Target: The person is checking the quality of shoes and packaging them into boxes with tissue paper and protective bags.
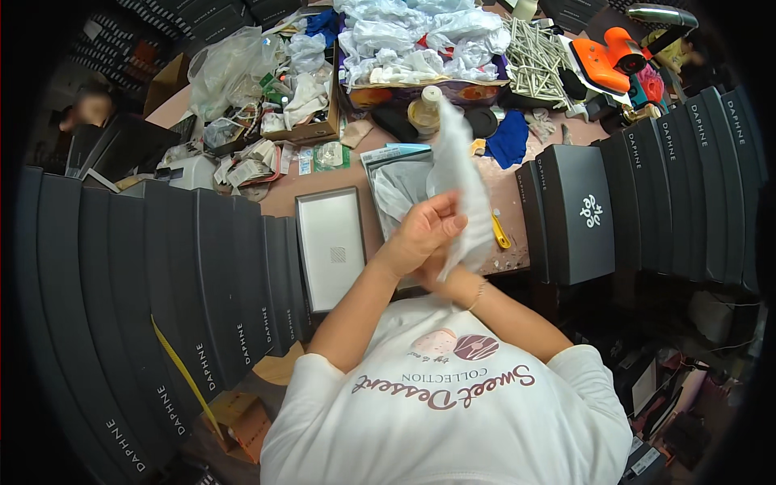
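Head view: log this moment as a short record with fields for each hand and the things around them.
Left hand: pinches a white sheet
Right hand: near the sheet's lower end, partly hidden and blurred; grip unclear
Beyond the hands: open box with thin white wrapping inside
Left of hands: white-lined tray, then a row of dark boxes
Right of hands: yellow tool, then more dark boxes
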`<state>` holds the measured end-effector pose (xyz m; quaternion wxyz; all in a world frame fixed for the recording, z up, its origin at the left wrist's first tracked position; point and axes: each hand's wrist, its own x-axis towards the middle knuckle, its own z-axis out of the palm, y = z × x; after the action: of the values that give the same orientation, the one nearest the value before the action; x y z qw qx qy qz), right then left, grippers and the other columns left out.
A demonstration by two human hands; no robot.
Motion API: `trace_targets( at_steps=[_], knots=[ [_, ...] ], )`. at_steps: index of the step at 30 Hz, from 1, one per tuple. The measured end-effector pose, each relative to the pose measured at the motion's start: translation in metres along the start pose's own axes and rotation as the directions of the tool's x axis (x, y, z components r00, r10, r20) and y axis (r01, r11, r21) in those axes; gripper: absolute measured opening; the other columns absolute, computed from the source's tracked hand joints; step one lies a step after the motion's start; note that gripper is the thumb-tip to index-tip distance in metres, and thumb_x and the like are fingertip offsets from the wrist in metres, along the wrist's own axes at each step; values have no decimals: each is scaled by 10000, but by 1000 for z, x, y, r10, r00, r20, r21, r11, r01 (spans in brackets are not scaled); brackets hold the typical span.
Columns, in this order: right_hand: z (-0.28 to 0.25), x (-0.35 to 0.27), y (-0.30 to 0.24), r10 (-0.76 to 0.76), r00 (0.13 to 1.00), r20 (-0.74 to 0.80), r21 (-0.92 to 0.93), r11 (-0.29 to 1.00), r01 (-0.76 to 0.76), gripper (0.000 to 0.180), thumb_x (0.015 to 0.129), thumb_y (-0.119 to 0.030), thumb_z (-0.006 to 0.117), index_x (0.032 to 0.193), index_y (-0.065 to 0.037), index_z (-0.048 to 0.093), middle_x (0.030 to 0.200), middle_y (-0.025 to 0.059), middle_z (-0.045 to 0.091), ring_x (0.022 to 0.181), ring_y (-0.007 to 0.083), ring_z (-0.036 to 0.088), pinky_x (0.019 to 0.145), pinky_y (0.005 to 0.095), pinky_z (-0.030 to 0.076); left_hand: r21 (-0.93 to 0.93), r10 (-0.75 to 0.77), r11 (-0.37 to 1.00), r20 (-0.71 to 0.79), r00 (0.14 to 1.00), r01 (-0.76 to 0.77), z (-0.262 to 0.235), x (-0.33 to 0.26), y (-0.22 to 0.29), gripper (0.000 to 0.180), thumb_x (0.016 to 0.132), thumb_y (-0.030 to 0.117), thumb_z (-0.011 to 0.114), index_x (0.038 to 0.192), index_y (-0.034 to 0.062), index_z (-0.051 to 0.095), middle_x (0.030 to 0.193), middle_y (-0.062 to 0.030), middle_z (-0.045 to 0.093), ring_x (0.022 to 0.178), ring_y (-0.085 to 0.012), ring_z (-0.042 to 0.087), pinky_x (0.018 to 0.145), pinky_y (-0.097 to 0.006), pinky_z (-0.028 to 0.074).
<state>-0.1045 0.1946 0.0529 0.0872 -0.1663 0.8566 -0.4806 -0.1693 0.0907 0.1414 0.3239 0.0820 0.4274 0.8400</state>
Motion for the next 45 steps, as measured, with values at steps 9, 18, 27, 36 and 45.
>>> trace_targets(
  at_steps=[9,18,27,36,45],
  knots=[
    [-94,-12,30,-80,951,-300,-292,956,-11,411,754,7,581,1162,10,534,1184,198,541,1058,371,533,905,408,445,959,114,273,-107,988,72,-94,-75,-67,388,804,183,666,1140,5,585,1044,-137,615,957,-294,583,897,-376,436],
    [-13,115,81,170,985,35,-653,750,-107,751,742,-40,611,1408,-12,265,933,234,619,860,360,624,755,447,493,948,-34,-308,-98,995,83,-89,-73,-128,264,727,100,650,988,100,694,869,-76,657,959,-254,557,1018,-579,284],
    [-118,45,115,111,911,-397,321,947,24,585,791,-90,617,1335,-28,409,1070,188,587,1006,305,568,865,375,457,974,-34,-222,-42,999,33,-95,-80,-129,172,747,64,594,889,82,690,826,-87,650,918,-265,569,1031,-604,249],
    [-157,9,73,-40,934,-356,-583,790,-188,787,744,-113,662,1418,-14,269,1358,243,413,1261,370,409,1055,425,321,991,262,74,87,961,-110,-81,-70,-51,207,767,-11,549,968,9,594,879,-135,583,889,-310,561,1043,-517,314],
    [-174,4,-45,47,913,-405,536,821,195,345,685,19,664,1026,-17,625,1062,94,617,1004,168,566,903,289,430,853,411,372,202,889,-366,-3,-3,59,355,846,209,665,1115,-1,569,1080,-136,594,1048,-293,549,999,-381,400]
  ],
)
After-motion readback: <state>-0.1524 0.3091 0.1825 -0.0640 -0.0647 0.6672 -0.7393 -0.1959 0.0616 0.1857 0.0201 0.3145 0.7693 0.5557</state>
